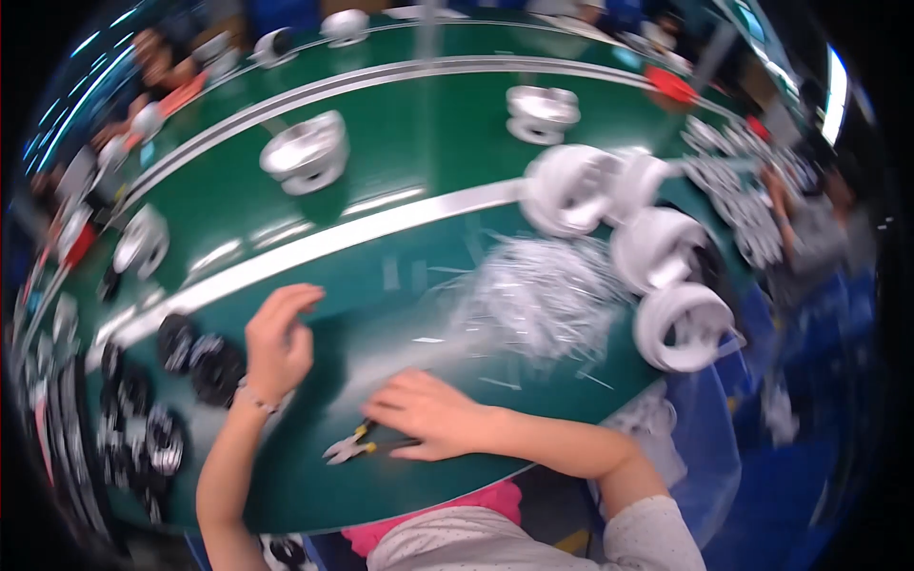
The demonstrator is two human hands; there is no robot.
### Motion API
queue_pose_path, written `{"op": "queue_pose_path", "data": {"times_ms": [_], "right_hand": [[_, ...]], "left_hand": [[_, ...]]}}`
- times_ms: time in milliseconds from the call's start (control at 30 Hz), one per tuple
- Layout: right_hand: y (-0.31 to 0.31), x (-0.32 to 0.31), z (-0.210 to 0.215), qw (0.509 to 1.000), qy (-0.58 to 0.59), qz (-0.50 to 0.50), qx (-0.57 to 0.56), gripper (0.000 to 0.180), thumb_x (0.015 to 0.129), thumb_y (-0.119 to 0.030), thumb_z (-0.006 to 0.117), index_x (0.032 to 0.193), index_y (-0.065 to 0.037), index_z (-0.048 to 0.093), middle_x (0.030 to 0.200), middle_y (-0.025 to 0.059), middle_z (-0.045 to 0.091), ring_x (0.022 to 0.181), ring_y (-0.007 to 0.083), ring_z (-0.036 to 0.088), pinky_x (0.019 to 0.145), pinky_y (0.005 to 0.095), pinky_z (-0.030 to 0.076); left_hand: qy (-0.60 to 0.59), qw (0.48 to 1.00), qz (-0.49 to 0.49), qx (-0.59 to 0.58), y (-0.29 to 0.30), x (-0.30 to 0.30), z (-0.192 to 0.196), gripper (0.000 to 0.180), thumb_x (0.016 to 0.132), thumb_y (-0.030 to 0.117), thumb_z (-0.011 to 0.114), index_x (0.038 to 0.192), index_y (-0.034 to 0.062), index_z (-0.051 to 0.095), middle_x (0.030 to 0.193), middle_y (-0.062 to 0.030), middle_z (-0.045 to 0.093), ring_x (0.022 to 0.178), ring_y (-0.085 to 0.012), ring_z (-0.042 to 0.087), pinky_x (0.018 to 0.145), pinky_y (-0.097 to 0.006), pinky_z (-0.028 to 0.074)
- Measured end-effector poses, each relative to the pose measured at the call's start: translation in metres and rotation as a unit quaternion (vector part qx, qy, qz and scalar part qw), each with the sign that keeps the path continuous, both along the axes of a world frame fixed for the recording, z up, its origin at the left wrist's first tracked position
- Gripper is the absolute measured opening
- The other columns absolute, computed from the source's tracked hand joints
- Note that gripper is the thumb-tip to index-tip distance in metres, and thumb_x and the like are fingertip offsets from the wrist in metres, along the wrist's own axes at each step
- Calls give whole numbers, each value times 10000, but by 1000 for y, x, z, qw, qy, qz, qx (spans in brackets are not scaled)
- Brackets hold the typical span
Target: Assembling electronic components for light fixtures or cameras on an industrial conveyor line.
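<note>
My right hand (pixel 424 411) is low over the green table, closed around the handles of small cutting pliers (pixel 345 447). Their metal jaws point left, and one black and yellow handle shows below the palm. To the left, my left hand (pixel 278 333) is held up over the table with a bracelet at its wrist. Its thumb stands apart from the bent fingers, and I see nothing between them. Beyond my right hand lies a heap of thin clear plastic strips (pixel 543 295). Next to my left hand are black round parts (pixel 214 369).
Several white round housings (pixel 681 328) line the right side of the table. More white housings (pixel 307 152) sit on the green conveyor belt (pixel 419 133) behind a pale rail (pixel 381 224). Black parts (pixel 143 428) crowd the left edge. Other people are at the far sides.
</note>
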State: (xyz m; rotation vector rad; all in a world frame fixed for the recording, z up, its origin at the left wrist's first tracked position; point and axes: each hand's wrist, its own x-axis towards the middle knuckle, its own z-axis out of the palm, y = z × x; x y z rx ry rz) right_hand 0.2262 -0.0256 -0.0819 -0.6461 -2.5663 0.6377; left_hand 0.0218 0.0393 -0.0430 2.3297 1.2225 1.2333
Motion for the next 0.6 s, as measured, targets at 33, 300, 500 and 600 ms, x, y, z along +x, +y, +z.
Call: {"op": "queue_pose_path", "data": {"times_ms": [33,300,500,600], "right_hand": [[-2,-2,4,1000,-8,0,4,592,584,-328,696,1054,-30,493,1013,107,488,954,268,454,831,398,355],[-15,43,65,941,78,-249,214,290,612,-220,693,782,-7,593,780,127,557,756,304,528,711,392,421],[-35,185,84,537,36,-823,180,87,723,-27,618,769,18,559,775,118,576,705,237,537,657,345,433],[-28,201,63,521,-139,-807,241,405,693,-485,622,652,-85,667,618,98,618,603,283,590,582,386,462]], "left_hand": [[-6,1000,7,-17,-11,-7,2,382,603,-131,388,912,6,567,923,-136,574,724,-223,581,625,-282,468],[58,991,101,68,-65,-72,-8,280,618,-86,521,859,37,593,901,-86,599,821,-246,572,708,-324,446],[-40,948,293,118,-58,-141,2,159,671,-72,515,784,13,588,797,-116,596,759,-279,580,688,-331,466],[-31,930,341,136,-64,-159,0,152,660,-67,512,775,6,579,781,-127,589,739,-279,577,671,-333,470]]}}
